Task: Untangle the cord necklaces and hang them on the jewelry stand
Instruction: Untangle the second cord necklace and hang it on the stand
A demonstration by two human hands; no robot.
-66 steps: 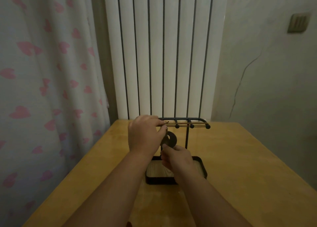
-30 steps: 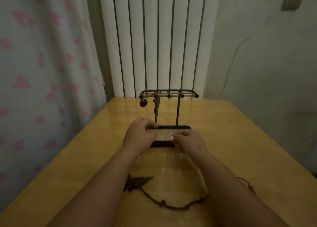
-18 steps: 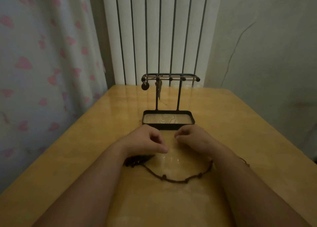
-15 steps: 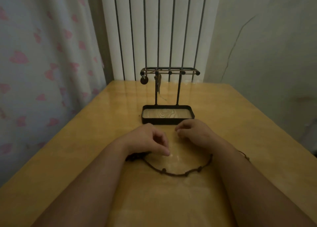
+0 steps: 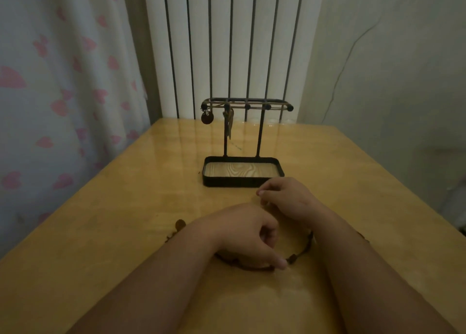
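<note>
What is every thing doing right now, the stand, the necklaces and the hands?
Stand: upright, two pendants hanging from it.
Necklace: lying on table, not hung.
Left hand: curled over necklace, grip unclear.
Right hand: loosely curled, nothing seen in it.

A glossy yellow wooden table [image 5: 126,220] fills the lower part of the view, its far edge against the wall. A black metal stand [image 5: 242,182] sits on it toward the back, resting on a shallow rectangular tray with a wood-grain floor. Nearer, a dark beaded cord necklace [image 5: 293,258] lies flat on the tabletop in a curve. The left hand [image 5: 247,235] lies over its middle stretch, and a small round brown piece [image 5: 180,224] shows beside that wrist. The right hand [image 5: 287,197], fingers curled, is low over the table just in front of the tray.
</note>
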